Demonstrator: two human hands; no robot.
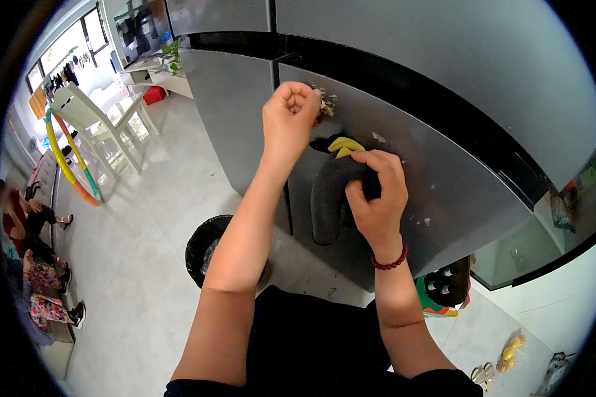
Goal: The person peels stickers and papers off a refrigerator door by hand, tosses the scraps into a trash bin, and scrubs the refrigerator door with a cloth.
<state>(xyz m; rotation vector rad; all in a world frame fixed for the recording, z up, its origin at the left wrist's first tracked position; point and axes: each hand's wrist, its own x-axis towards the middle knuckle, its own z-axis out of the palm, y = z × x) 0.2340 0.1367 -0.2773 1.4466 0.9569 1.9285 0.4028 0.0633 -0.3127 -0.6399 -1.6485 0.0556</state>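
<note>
My left hand [291,109] is closed in front of the grey refrigerator door [245,119], its fingertips against a small ragged patch of peeling material [326,104]. To the right and lower, my right hand [381,192] has its thumb and fingers closed on a dark grey cloth [331,198] that hangs down along the door. Yellow material [346,145] shows at the cloth's top edge. White flakes or scraps [378,137] stick to the door around my right hand. A dark red bead bracelet circles my right wrist.
A black-lined bin [195,248] stands on the floor below my left forearm. At right are a box of bottles [447,288] and a glass-fronted cabinet [510,264]. White chairs [99,122], a colourful hoop [63,159] and seated people [40,264] are at left.
</note>
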